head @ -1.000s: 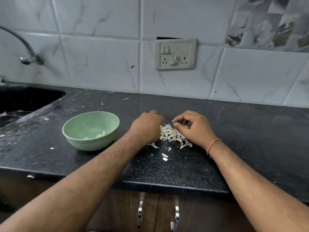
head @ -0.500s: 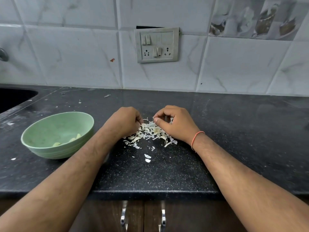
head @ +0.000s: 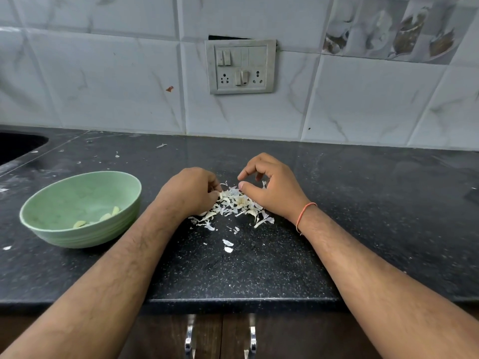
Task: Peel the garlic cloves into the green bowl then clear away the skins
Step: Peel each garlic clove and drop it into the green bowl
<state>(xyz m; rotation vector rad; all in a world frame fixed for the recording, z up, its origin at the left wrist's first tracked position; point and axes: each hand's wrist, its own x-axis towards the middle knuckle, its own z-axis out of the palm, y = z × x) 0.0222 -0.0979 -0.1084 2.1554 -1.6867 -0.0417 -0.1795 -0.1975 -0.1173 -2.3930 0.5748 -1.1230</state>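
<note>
- Black speckled worktop point(head: 363, 229) fills the middle and lower frame; white marbled tiled wall point(head: 103, 81) across the top.
- Dark sink point(head: 15, 146) corner at the far left edge, mid-height.
- Switch and socket plate point(head: 240, 66) on the wall, upper centre.
- Green bowl point(head: 85, 229) at left of centre, on the worktop, well apart from the skins; a few peeled garlic cloves point(head: 97, 220) lie in its bottom.
- Left hand point(head: 190, 191) at centre, knuckles up, fingers curled under, fingertips in the left edge of the skin pile; what it grips, if anything, is hidden.
- Right hand point(head: 272, 187) just right of it, fingers arched over the pile, thumb and forefinger close together but apart, nothing seen between them; heel of hand on the pile's right edge. Orange thread point(head: 304, 215) on the wrist.
- Pile of garlic skins point(head: 237, 203) between the two hands, centre frame.
- Stray skin flakes point(head: 228, 246) just below the pile; more scattered bits point(head: 162, 145) upper left of the worktop.
- Two metal cabinet handles point(head: 190, 343) at the bottom centre.
</note>
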